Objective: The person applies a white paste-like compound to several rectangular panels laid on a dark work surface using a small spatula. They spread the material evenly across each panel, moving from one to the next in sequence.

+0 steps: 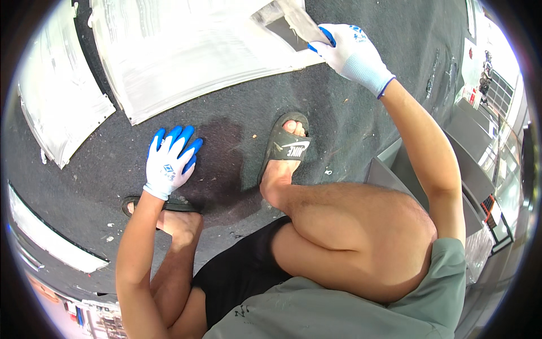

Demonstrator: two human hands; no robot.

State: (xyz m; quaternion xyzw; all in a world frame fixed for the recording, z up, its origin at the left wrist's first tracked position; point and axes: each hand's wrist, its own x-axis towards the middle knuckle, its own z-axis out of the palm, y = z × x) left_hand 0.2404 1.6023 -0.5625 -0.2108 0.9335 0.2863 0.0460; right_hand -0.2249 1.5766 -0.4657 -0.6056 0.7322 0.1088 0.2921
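My right hand (353, 53), in a white glove with blue-coated fingers, is closed around the near end of a flat grey scraper (302, 21) smeared with white. The scraper lies over the right part of a large white-coated panel (175, 51), beside a dark rectangular patch (284, 34); I cannot tell whether that patch is an opening. My left hand (170, 161), gloved the same way, holds nothing. Its fingers are spread, over the dark floor covering near my left foot, below the panel's near edge. Streaks of white coating run across the panel.
A second white panel (59, 93) lies at the left, a narrow gap from the large one. Another pale panel (51, 234) is at the lower left. Grey box-like pieces (395, 169) stand right of my knee. My sandalled foot (288, 141) rests on the dark floor covering (339, 113).
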